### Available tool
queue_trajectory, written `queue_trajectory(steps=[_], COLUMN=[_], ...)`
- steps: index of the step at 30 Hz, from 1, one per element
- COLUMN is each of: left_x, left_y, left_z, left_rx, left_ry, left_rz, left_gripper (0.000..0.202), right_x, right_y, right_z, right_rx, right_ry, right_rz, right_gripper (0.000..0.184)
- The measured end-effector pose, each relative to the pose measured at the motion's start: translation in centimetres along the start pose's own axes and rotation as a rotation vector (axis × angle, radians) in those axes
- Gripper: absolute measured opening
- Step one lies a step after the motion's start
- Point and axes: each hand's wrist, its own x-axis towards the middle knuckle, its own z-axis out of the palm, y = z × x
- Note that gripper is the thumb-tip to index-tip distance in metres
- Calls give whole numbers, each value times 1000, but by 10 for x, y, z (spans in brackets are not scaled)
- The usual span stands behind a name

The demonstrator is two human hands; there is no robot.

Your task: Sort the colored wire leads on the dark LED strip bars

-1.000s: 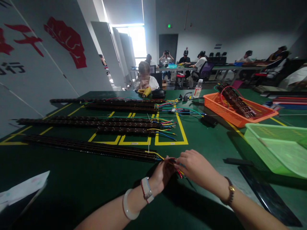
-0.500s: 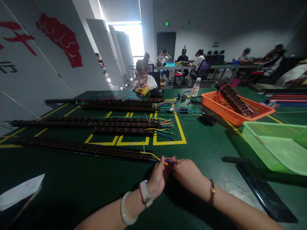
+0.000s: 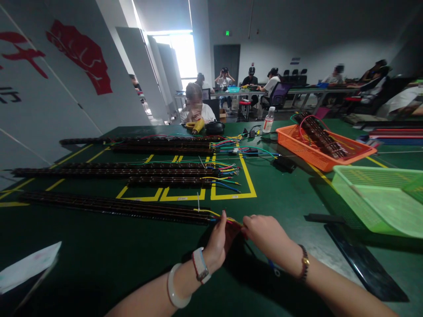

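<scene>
In the head view, a long dark cable harness (image 3: 115, 206) lies across the near part of the table, with coloured wires (image 3: 210, 213), yellow, blue and red, coming out of its right end. My left hand (image 3: 216, 244) is closed around these wires just past the harness end, thumb pointing up. Close to its right, my right hand (image 3: 266, 235) pinches the wires with bent fingers; the fingertips are partly hidden. Below the right hand hangs a blue wire end with a ring terminal (image 3: 276, 273). A white cable tie (image 3: 198, 201) sticks up from the harness.
More dark harnesses (image 3: 115, 170) lie beyond, over yellow tape outlines (image 3: 234, 196). At right stand an orange basket (image 3: 310, 154) and a green basket (image 3: 360, 207), with a black strip (image 3: 366, 264) in front. A bottle (image 3: 269, 120) stands farther back; a person (image 3: 206, 113) sits across the table.
My right hand has moved slightly right, away from the left hand, along the wires. A blue wire end with a ring terminal now shows below it. The left hand stays nearly in place.
</scene>
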Motion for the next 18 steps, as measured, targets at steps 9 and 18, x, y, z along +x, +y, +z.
queue_trajectory(steps=[9,18], left_x=[-1,-2], left_y=[-1,0], left_z=[0,-1], left_rx=[62,81], left_ry=[-63,-80], left_rz=[50,29], left_gripper=[32,31], right_x=[30,51], right_y=[37,64], right_z=[14,71], right_rx=[6,220], right_ry=[221,333], right_rz=[-9,-6], right_gripper=[14,22])
